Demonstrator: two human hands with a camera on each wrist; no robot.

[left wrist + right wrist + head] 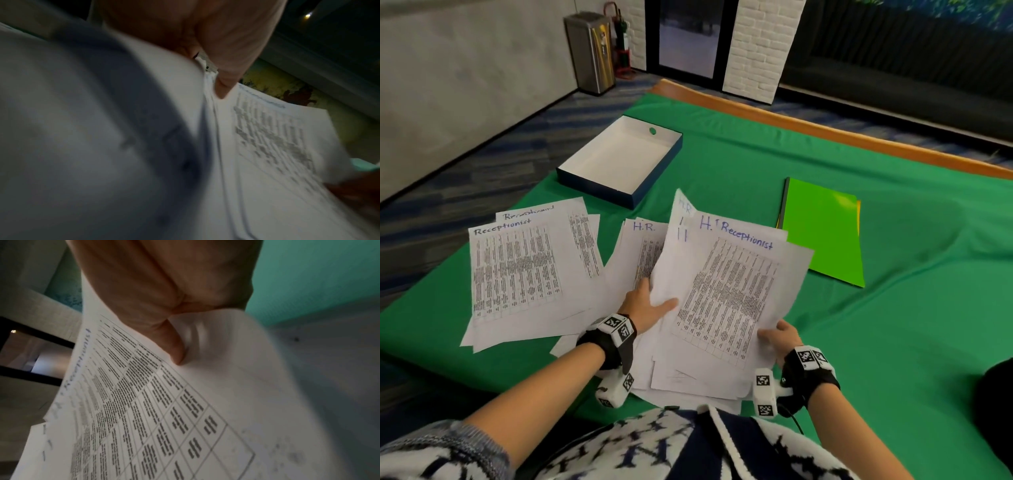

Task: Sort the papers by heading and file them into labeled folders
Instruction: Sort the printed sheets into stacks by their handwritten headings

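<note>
Both hands hold a raised sheaf of printed papers [726, 294] over the green table; its top sheet is headed "Receptionist" [746, 236], and sheets headed "H.R." show behind it. My left hand [650, 305] grips the sheaf's left edge, thumb on top. My right hand [780, 337] pinches the bottom right corner; in the right wrist view the thumb [172, 347] presses on the sheaf [164, 410]. A "Receptionist" pile [517, 270] lies at the left. An "H.R." pile [637, 253] lies in the middle, partly hidden by the sheaf. Green folders [822, 229] lie closed at the right.
An open white box with dark blue sides [619, 161] stands at the back left of the table. The green cloth [893, 342] covers the table up to a wooden rim [825, 132] at the far edge. More loose sheets [688, 380] lie under the sheaf near me.
</note>
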